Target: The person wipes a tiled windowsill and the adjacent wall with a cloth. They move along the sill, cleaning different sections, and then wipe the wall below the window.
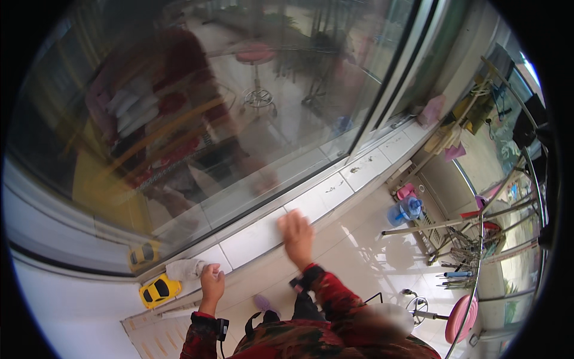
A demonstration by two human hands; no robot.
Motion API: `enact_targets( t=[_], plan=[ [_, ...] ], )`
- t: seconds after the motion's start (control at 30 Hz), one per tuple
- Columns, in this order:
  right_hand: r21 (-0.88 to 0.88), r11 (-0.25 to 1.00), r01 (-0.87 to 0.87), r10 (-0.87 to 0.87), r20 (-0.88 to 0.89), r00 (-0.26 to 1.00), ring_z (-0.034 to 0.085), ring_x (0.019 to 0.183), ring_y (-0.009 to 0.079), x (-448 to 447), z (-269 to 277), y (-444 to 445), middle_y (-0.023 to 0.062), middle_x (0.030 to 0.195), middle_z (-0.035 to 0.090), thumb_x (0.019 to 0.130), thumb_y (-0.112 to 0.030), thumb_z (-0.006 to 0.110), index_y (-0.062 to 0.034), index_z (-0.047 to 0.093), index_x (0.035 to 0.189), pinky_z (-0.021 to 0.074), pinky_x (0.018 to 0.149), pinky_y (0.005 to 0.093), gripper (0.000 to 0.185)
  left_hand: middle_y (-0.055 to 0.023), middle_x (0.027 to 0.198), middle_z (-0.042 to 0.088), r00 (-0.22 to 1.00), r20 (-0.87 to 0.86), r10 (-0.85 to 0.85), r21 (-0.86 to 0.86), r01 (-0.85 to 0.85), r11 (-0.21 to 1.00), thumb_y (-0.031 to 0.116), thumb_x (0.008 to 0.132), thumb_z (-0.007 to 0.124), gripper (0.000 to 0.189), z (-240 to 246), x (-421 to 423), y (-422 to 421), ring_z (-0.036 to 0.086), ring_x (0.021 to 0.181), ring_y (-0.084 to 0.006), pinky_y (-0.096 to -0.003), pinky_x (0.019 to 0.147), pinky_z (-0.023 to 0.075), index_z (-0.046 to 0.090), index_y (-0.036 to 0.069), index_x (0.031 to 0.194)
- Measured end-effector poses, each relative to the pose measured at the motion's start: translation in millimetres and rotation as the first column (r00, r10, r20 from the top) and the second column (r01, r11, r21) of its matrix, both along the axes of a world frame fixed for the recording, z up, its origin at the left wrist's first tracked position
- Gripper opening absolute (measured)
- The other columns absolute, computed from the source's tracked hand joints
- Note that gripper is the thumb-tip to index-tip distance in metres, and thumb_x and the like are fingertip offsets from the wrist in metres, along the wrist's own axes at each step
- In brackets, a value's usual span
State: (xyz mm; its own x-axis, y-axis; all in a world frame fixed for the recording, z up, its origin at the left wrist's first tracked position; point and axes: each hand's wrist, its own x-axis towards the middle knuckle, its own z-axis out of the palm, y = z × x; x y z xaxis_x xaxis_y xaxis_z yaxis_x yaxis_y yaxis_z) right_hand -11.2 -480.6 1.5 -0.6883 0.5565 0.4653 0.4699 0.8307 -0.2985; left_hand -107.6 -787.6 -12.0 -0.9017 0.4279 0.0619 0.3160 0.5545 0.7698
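A white-tiled window sill (253, 233) runs diagonally before me, below a glass pane (269, 134). Over the sill's front edge is my right hand (297, 235), blurred, its fingers bent towards the tiles; whether anything lies under them is hidden. My left hand (211, 287) is at the sill's lower left end with curled fingers. Against its fingertips lies a crumpled whitish cloth or tissue (181, 269) with a grey, soiled end; a grip on it cannot be made out. Beside that cloth stands a yellow toy car (160, 291) with black windows.
Dark dirt marks (355, 169) dot the sill farther right, near a pink item (431, 111). On the tiled floor (350, 251) are a blue water jug (404, 211), a metal drying rack (482, 224) with hangers and a pink round stool (461, 318).
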Motion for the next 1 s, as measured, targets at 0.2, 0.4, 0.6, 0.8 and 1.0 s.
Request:
enact_targets(
  t=[0.2,0.4,0.6,0.8,1.0],
  plan=[
    [-0.197,0.759,-0.621,0.644,0.085,0.760,0.039,0.140,0.0405,8.0,2.1,-94.7,0.0165,0.157,0.036,0.087,-0.013,0.060,-0.0148,0.043,0.150,0.0337,0.112,0.0532,0.065,-0.0135,0.088,0.065,0.999,-0.027,-0.039,-0.161,0.034,0.986,0.006,0.079,0.070,0.020,-8.3,-9.1,13.6,0.065,0.082,-0.0275,-0.0387,0.074,0.0524,0.064,0.002,0.098],
    [-0.128,0.885,-0.447,0.454,0.031,0.891,0.044,0.136,0.0389,29.1,-5.8,-2.6,0.0137,0.152,0.043,0.087,-0.013,0.063,-0.0166,0.047,0.148,0.0379,0.109,0.0531,0.063,-0.0129,0.082,0.065,0.982,0.189,-0.005,-0.272,0.057,0.961,0.017,0.076,0.078,0.033,5.5,-13.2,30.8,0.065,0.076,-0.0295,-0.0405,0.070,0.0525,0.056,0.004,0.097],
    [0.004,0.967,-0.255,0.254,0.094,0.963,0.044,0.135,0.0379,52.3,-4.7,123.1,0.0090,0.153,0.042,0.085,-0.006,0.062,-0.0274,0.053,0.141,0.0386,0.108,0.0534,0.060,-0.0092,0.079,0.059,0.981,0.150,-0.125,-0.412,0.177,0.894,0.025,0.069,0.086,0.047,15.8,-17.1,34.9,0.060,0.079,-0.0297,-0.0433,0.072,0.0494,0.053,0.007,0.096],
    [-0.022,0.999,0.046,-0.043,0.130,0.991,0.042,0.137,0.0369,72.5,-5.4,226.1,0.0054,0.151,0.045,0.086,-0.007,0.063,-0.0292,0.055,0.140,0.0367,0.111,0.0516,0.059,-0.0068,0.075,0.056,0.978,0.159,-0.135,-0.429,0.192,0.882,0.027,0.067,0.091,0.050,10.7,-21.9,32.5,0.057,0.071,-0.0257,-0.0393,0.067,0.0487,0.053,0.008,0.091],
    [-0.037,0.994,0.102,-0.102,0.001,0.995,0.045,0.131,0.0399,67.3,-10.5,212.5,0.0112,0.151,0.043,0.085,-0.006,0.062,-0.0227,0.053,0.142,0.0407,0.103,0.0526,0.060,-0.0063,0.074,0.059,0.961,0.256,-0.101,-0.419,0.204,0.885,0.032,0.065,0.095,0.053,7.4,-31.1,28.2,0.058,0.067,-0.0210,-0.0356,0.063,0.0499,0.054,0.008,0.088]
  ],
)
